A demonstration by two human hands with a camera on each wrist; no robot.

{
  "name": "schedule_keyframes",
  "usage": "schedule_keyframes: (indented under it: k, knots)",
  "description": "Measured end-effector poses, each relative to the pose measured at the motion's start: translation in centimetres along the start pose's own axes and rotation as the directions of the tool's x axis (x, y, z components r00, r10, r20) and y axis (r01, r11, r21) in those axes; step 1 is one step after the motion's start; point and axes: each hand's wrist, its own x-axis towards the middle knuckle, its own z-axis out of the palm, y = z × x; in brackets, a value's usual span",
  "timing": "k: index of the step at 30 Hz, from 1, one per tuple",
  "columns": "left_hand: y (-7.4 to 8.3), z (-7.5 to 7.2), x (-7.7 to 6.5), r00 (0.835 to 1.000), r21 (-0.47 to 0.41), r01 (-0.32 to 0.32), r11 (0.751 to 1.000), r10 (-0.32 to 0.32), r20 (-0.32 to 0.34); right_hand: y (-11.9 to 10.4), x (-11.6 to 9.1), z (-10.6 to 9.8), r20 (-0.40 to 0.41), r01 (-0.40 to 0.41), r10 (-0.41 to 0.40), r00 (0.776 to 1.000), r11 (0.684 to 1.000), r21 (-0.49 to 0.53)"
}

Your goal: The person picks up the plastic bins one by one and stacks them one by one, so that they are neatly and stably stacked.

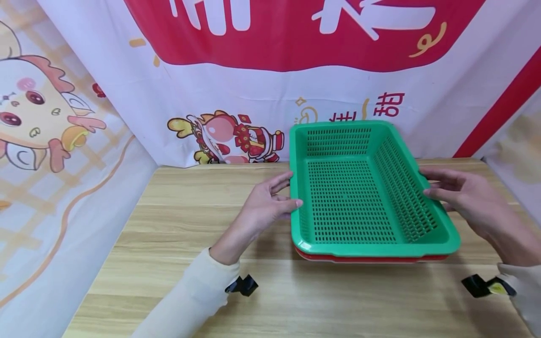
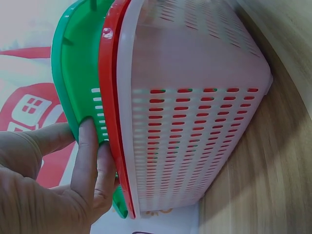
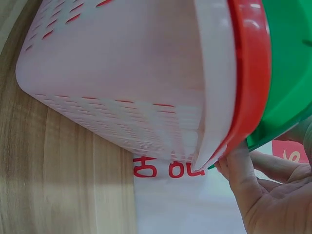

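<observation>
A green plastic basket with slotted walls sits at the top of a nested stack. Beneath its rim shows the red basket, and outermost is a whitish translucent basket standing on the table. My left hand grips the green basket's left rim, thumb on top and fingers underneath. On the opposite side my right hand holds the right rim in a similar way. In the left wrist view the green rim stands somewhat above the red one. The green basket's inside holds nothing.
The stack stands on a wooden table, near its back edge. A printed cloth hangs right behind it, and another patterned cloth borders the left side. Black straps are on both sleeves.
</observation>
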Motion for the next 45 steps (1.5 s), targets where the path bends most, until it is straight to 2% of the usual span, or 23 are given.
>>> schedule_keyframes:
  k: [11,21,36,45]
  knots:
    - [-0.3,0.6,0.0,0.999,0.075,0.011,0.997,-0.007,-0.053,0.4,0.0,0.4,-0.054,-0.012,0.009,0.999,0.999,-0.049]
    - [-0.2,0.9,-0.2,0.997,0.108,0.016,0.994,-0.007,-0.082,0.6,0.1,0.4,-0.062,-0.035,0.029,0.998,0.995,-0.093]
    - [-0.4,1.4,-0.3,0.995,0.231,0.011,0.973,0.012,-0.097,0.7,-0.3,0.7,-0.054,-0.062,0.055,0.997,0.988,-0.139]
    - [-0.8,1.5,-0.1,0.997,0.186,0.011,0.982,0.004,-0.079,0.8,-0.9,0.9,-0.068,-0.045,0.034,0.997,0.984,-0.174]
